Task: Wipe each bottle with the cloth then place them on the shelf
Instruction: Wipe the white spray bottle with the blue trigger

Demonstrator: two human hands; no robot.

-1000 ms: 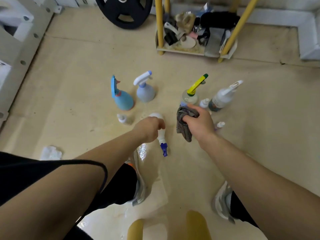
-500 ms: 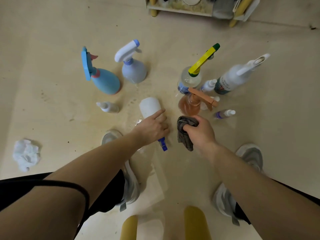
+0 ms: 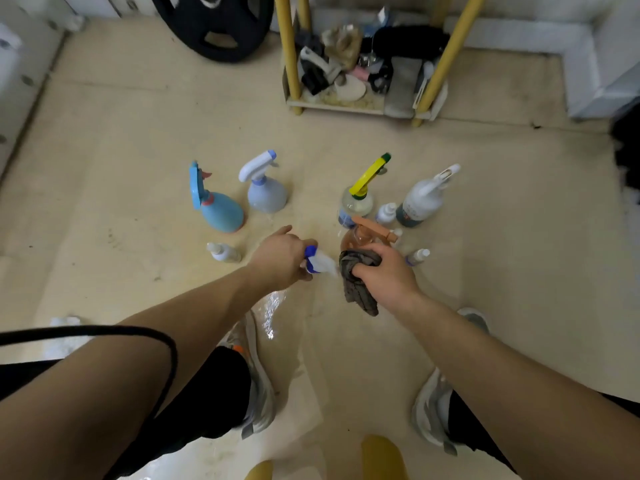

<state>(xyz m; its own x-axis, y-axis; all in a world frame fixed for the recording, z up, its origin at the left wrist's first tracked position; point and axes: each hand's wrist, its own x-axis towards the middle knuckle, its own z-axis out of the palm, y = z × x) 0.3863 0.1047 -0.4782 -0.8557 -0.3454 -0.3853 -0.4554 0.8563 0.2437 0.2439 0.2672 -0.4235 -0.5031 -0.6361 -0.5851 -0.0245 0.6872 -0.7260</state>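
My left hand point(image 3: 282, 256) grips a white spray bottle with a blue nozzle point(image 3: 317, 263), held low over the floor and mostly hidden by the hand. Just to its right, my right hand point(image 3: 382, 275) holds a bunched grey cloth point(image 3: 358, 285). Behind the cloth stands an orange spray bottle point(image 3: 363, 237). Farther back stand a blue spray bottle point(image 3: 220, 211), a pale lilac one point(image 3: 265, 192), a clear one with a yellow trigger point(image 3: 358, 199) and a white one point(image 3: 420, 202). The yellow-legged shelf point(image 3: 360, 105) stands at the back.
Small white bottles point(image 3: 223, 252) point(image 3: 386, 213) point(image 3: 417, 256) dot the floor among the sprayers. A black weight plate point(image 3: 216, 26) leans at the back left. The shelf's bottom tier is full of clutter. Wet patches shine on the floor near my shoes point(image 3: 433, 410).
My left hand turned the white bottle so that its blue nozzle now points away from me, toward the cloth. The view tilted up, bringing the shelf and weight plate back into sight.
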